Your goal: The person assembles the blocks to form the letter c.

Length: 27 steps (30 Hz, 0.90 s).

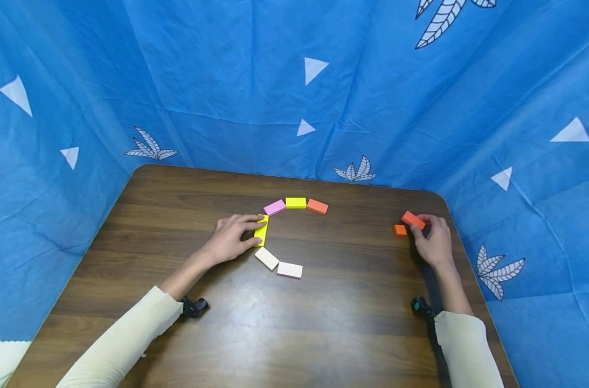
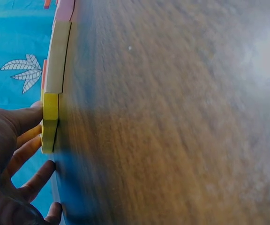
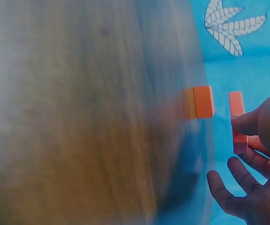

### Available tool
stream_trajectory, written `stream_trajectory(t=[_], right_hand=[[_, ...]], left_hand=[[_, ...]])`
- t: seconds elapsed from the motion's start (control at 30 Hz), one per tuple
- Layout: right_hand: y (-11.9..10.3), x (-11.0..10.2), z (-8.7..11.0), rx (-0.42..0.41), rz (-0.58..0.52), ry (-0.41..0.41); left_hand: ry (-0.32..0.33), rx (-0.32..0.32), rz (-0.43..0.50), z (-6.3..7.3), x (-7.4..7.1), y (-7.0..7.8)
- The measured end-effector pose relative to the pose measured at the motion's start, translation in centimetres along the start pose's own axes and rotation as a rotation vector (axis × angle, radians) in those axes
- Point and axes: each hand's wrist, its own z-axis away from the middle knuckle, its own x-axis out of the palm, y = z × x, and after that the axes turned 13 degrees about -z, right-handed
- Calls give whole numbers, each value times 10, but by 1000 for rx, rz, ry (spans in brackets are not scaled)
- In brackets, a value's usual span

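Note:
On the table, my left hand [image 1: 231, 237] holds a flat yellow block [image 1: 261, 230] between thumb and fingers; its outer fingers spread free in the left wrist view. A cream block [image 1: 267, 258] lies at the yellow block's near end, and a pink block [image 1: 275, 207] sits close to its far end. At the table's right side, my right hand [image 1: 434, 240] pinches a red-orange block [image 1: 413, 220] between thumb and fingers. In the right wrist view that block [image 3: 237, 105] is raised above the tabletop, near a small orange block [image 3: 204, 101] resting there.
Another yellow block [image 1: 296, 203] and an orange-red block [image 1: 317, 206] continue the curved row at the back. A white-topped block [image 1: 290, 270] ends it at the front. Blue patterned cloth [image 1: 255, 108] hangs behind and along both sides of the brown wooden table [image 1: 342, 323].

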Motion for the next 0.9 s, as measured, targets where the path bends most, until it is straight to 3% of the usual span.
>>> stream_trajectory(t=[0.3,0.9], right_hand=[[-10,8,17,-158,1,-40],[-20,27,42,-262,-105,-203]], left_hand=[[7,3,-2,-1,0,-1],[2,10,-24,-1,0,1]])
